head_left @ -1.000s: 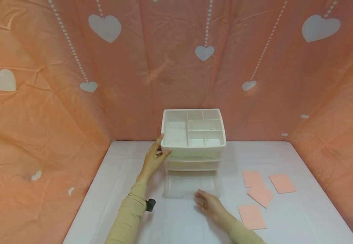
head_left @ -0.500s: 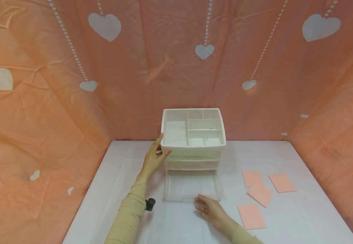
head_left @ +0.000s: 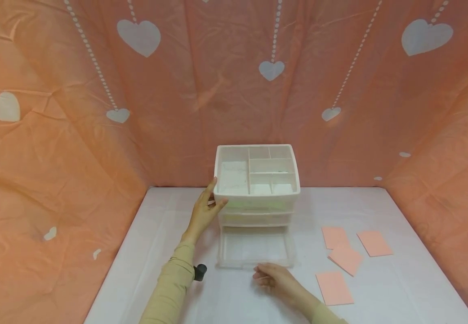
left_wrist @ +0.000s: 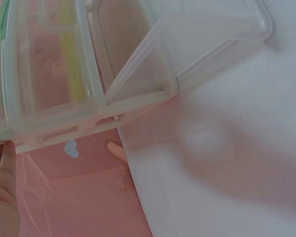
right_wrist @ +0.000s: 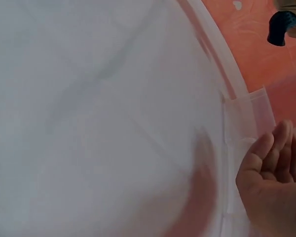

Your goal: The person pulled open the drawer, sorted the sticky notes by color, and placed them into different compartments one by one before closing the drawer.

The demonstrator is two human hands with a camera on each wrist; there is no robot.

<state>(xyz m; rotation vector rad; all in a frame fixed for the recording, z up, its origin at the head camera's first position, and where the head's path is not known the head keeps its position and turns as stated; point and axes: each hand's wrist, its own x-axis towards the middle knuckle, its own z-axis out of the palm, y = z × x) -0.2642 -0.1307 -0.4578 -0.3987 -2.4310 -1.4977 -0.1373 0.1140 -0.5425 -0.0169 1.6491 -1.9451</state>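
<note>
A white drawer organizer (head_left: 256, 196) with a divided top tray stands at the back of the table. Its clear bottom drawer (head_left: 234, 264) is pulled out toward the person, and nothing shows inside it. My left hand (head_left: 202, 217) holds the organizer's front left corner, thumb on the front and fingers along the side. In the left wrist view only part of that hand (left_wrist: 4, 195) shows. Just before the drawer's front edge is my right hand (head_left: 279, 280), fingers loosely bent. The right wrist view shows this hand (right_wrist: 274, 180) beside the clear drawer front, holding nothing.
Several pink square pads (head_left: 334, 288) lie on the white table (head_left: 403, 292) to the right, two of them overlapping. Green and yellow things show faintly through the upper drawers (left_wrist: 73, 64). A pink curtain (head_left: 234, 103) with white hearts hangs behind and at both sides.
The bottom drawer has come a little farther out toward the person. My right hand has moved nearer the person and slightly left, its fingers now at the drawer's front edge. The left hand stays put.
</note>
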